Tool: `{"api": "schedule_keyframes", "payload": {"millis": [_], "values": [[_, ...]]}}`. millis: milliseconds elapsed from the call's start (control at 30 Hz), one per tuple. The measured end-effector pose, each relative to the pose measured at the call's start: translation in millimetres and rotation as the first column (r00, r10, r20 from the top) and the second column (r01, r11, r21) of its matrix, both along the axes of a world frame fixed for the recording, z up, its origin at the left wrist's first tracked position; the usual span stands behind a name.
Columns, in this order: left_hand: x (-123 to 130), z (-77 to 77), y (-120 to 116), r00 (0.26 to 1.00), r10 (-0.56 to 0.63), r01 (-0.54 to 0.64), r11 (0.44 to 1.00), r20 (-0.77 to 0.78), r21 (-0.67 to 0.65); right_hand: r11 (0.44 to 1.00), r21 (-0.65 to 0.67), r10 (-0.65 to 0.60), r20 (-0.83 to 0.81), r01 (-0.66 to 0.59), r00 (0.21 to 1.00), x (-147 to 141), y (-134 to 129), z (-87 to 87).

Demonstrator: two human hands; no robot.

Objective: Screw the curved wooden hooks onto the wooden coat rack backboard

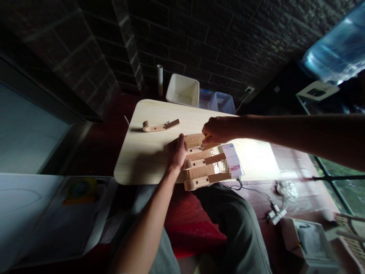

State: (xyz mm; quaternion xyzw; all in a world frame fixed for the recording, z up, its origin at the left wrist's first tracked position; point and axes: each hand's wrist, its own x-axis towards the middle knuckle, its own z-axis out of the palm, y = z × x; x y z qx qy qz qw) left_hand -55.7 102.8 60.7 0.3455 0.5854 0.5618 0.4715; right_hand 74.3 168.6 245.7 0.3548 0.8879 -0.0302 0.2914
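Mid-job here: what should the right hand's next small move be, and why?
Probably seat the yellow-handled tool squarely with the right hand before applying force. Its tip appears to be at the farthest wooden piece on the brown base, though whether it is seated is too small to tell. The left hand holds the base's left side, which should help steady it.
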Motion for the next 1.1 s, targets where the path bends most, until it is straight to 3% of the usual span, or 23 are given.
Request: {"api": "schedule_keyframes", "payload": {"millis": [200,467,533,667,767,933,1100], "values": [[1,1.1,1,1.000,0.011,-0.011,1.000,-0.008,-0.028,1.000,-0.016,0.013,0.003,-0.013,1.000,8,-8,1.2],[1,4.1,-1,1.000,0.003,-0.003,1.000,-0.006,-0.009,0.979,-0.029,0.199,-0.010,-0.200,0.980,10,-5,7.3],[1,2.8,0,1.000,0.002,-0.002,1.000,0.002,-0.007,0.986,-0.030,0.166,-0.003,-0.166,0.986,8,-2,5.3],[1,0.5,0,1.000,0.009,-0.009,1.000,0.008,-0.011,0.999,-0.038,-0.037,0.070,0.040,0.997,6,3,-1.6],[1,0.2,0,1.000,0.009,-0.009,1.000,0.004,-0.012,0.997,-0.037,-0.070,0.108,0.074,0.992,7,2,-3.7],[1,2.8,0,1.000,0.017,-0.017,1.000,-0.007,-0.004,0.999,-0.032,0.026,0.050,-0.025,0.998,13,-5,-0.2],[0,4.7,-1,1.000,0.004,-0.004,1.000,-0.012,-0.001,0.928,0.039,0.369,0.016,-0.369,0.929,17,-5,1.1]]}}
